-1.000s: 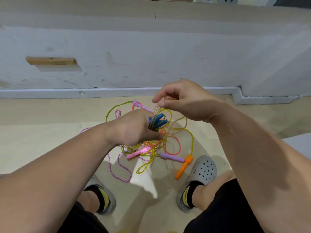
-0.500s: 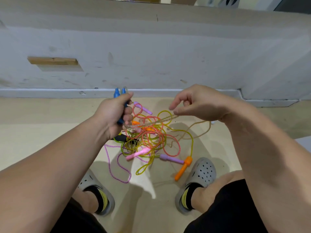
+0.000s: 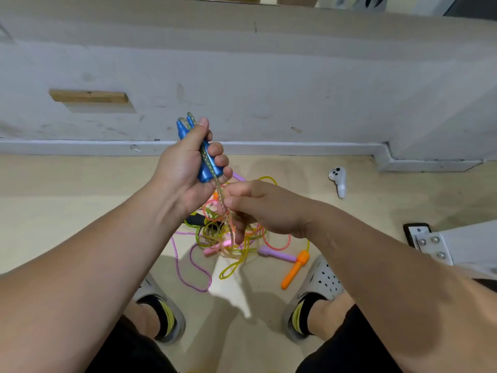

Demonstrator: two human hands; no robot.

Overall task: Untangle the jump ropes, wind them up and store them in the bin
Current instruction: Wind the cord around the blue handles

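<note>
1. Left hand [image 3: 185,168] grips two blue handles [image 3: 205,160], held upright above the floor [image 3: 80,211].
2. Their speckled cord [image 3: 221,193] drops into the right hand [image 3: 259,208], which pinches it.
3. Below that the cord blurs, and I can't tell where it meets the tangle [image 3: 228,238] on the floor.
4. Purple handle [image 3: 277,254] and orange handle [image 3: 294,270] lie touching, beside the right shoe [image 3: 324,278].

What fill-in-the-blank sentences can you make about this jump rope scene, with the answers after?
1. The two handles gripped in the left hand are ____.
2. The right hand pinches the rope just below the ____ hand.
3. The purple handle lies next to one coloured ____.
4. The controller on the floor is ____.
Answers: blue; left; orange; white.
</note>
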